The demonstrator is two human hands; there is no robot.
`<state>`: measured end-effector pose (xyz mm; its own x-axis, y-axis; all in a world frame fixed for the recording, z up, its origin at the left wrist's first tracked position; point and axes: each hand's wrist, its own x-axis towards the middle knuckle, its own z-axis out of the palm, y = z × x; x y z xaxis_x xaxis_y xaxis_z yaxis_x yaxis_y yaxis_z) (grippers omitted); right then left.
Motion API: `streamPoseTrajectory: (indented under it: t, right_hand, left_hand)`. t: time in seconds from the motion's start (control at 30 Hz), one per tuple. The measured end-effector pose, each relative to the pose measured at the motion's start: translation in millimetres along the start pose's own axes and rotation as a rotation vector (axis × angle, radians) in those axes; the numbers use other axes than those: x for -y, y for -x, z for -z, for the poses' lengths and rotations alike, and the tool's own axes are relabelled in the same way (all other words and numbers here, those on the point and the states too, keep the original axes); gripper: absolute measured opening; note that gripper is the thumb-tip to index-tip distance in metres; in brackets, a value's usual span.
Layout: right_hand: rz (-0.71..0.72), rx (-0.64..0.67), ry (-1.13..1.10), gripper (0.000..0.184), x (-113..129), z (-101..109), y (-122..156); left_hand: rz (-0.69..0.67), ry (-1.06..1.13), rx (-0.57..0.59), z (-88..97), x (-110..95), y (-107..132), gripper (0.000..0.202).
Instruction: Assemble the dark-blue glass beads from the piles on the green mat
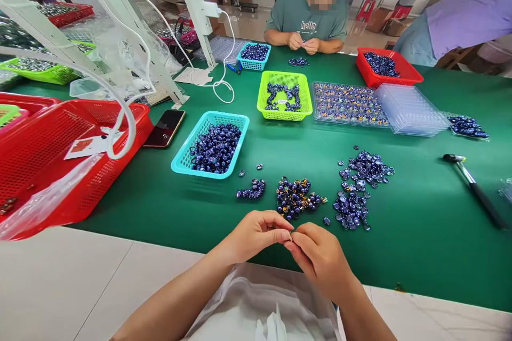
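Note:
At the table's near edge my left hand [264,234] and my right hand [318,250] meet fingertip to fingertip. Both are closed in a pinch around a tiny piece, mostly hidden by the fingers, too small to name. Just beyond them lies a pile of dark blue and gold beads [294,197]. Right of it are loose flat, shiny dark blue pieces [352,209], with another heap of them [370,167] behind. A short curved row of dark blue pieces [252,189] rests to the left. A blue basket [182,157] full of similar dark pieces stands farther left.
A green basket [304,82], a clear tray of colourful pieces [344,104] and stacked clear trays [412,109] stand beyond. A hammer [474,186] lies right; a phone [165,128] and large red basket [100,192] left. A person [304,21] works opposite.

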<state>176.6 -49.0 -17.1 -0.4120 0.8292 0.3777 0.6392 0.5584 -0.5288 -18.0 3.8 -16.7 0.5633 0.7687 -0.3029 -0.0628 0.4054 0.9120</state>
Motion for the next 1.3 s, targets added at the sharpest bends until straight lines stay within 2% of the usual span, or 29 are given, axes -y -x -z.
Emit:
streamPoseTrajectory:
  t: [0.17, 0.4, 0.57, 0.9, 1.03, 1.1, 1.17, 1.3]
  right_hand:
    - [0.015, -0.054, 0.068, 0.013, 0, -5, 1]
    - [-0.071, -0.176, -0.093, 0.008, 0, -18, 6]
    - [-0.161, -0.228, -0.171, 0.011, 1, -24, 9]
    - [-0.388, -0.321, -0.430, 0.006, 13, -24, 0]
    - [-0.494, -0.396, -0.413, 0.008, 10, -31, 4]
    - [-0.487, -0.421, -0.355, 0.005, 7, -31, 7]
    - [-0.452, -0.398, -0.301, 0.009, 5, -28, 9]
    - [-0.326, -0.246, -0.222, 0.027, 4, -18, 11]
  left_hand:
    - [0.022, -0.066, -0.088, -3.7, 1, 1, 0.022]
    - [0.083, 0.085, -0.043, -7.9, 0, 0, 0.028]
    - [0.059, 0.188, -0.007, -9.0, 3, -2, 0.028]
    - [0.171, 0.375, -0.097, -9.6, 6, -3, 0.030]
    - [0.151, 0.371, -0.139, -12.0, 9, -3, 0.029]
    - [0.124, 0.344, -0.164, -12.4, 11, -3, 0.030]
    - [0.097, 0.308, -0.188, -11.9, 11, -3, 0.031]
    - [0.068, 0.281, -0.207, -10.2, 11, -2, 0.033]
